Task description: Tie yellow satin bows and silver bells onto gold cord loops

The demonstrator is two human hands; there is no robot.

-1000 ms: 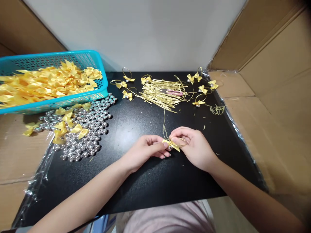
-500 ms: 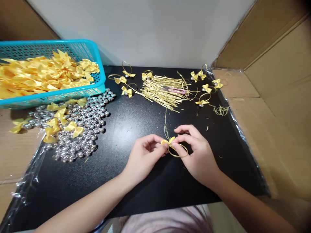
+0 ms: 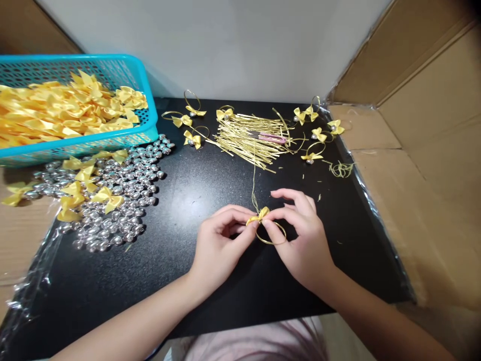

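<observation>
Between my two hands is a small yellow ribbon bow [image 3: 259,216], with a gold cord loop [image 3: 271,242] hanging on its near side. My left hand [image 3: 223,240] pinches the bow's left end between thumb and forefinger. From the other side my right hand [image 3: 300,235] grips the bow with thumb and forefinger, its other fingers raised. Part of the loop passes by the right thumb. A thin thread [image 3: 254,188] runs from the bow away toward the gold cords [image 3: 246,140]. The fingertips cover the middle of the bow.
A turquoise basket [image 3: 148,95] of yellow bows stands at the back left. Silver bells [image 3: 131,200] lie before it with several loose bows on them. Pink thread snips [image 3: 272,137] rest on the gold cords. Finished bow loops [image 3: 311,156] lie on both sides, near tangled thread [image 3: 341,169].
The bow has tilted, its right side now higher, as my fingers shift on it. Both hands keep their pinch. The whole view has moved slightly.
</observation>
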